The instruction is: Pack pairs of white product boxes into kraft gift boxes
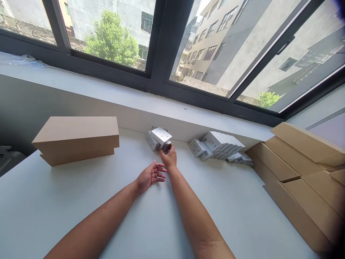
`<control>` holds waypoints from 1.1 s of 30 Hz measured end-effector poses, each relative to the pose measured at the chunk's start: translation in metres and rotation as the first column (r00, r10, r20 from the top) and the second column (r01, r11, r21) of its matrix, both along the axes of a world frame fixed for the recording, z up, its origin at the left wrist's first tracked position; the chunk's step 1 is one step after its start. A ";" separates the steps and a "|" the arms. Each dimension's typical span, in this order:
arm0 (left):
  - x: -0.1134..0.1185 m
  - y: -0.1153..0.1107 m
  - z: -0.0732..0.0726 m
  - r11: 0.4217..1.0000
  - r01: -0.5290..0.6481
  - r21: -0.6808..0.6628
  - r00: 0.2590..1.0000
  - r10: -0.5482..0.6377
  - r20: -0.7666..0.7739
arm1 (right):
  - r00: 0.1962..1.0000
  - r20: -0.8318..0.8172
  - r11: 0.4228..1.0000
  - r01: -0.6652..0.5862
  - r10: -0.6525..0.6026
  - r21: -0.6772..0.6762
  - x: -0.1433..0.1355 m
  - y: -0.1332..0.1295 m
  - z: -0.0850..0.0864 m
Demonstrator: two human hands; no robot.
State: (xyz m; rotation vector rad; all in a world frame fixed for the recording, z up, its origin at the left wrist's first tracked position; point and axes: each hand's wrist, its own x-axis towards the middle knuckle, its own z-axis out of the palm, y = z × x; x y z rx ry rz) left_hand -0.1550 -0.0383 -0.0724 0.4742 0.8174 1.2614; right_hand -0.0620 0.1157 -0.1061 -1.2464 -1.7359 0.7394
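Note:
A small group of white printed boxes (161, 135) sits on the white table (129, 212) near the wall, with one box lying on top of the others. My right hand (169, 157) is at the front right of this group, its fingers closed round a small white box that they partly hide. Just below and to the left, my left hand (151, 176) is held palm inward with its fingers apart and nothing in it. Further right, a larger row of similar white boxes (215, 144) leans together, and a few more lie flat (240, 158) beside it.
Two stacked brown cartons (78, 131) stand at the left of the table. Several larger brown cartons (304, 180) fill the right side. Behind the table run a low wall, a white window sill (172, 111) and dark-framed windows. Clear plastic (24, 61) lies on the sill at far left.

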 end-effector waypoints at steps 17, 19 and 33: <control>0.001 -0.001 0.000 0.990 -0.115 -0.080 0.993 0.117 0.027 | 0.988 -0.114 0.989 0.090 -0.103 -0.114 0.021 -0.023 0.007; 0.000 0.001 -0.002 0.987 -0.134 -0.092 0.990 0.138 0.042 | 0.990 -0.131 0.991 0.042 -0.058 -0.126 0.029 -0.027 0.006; -0.002 -0.004 0.000 0.994 -0.110 0.022 0.990 0.107 0.097 | 0.894 -0.248 0.898 -0.415 0.373 -0.146 0.084 -0.055 0.003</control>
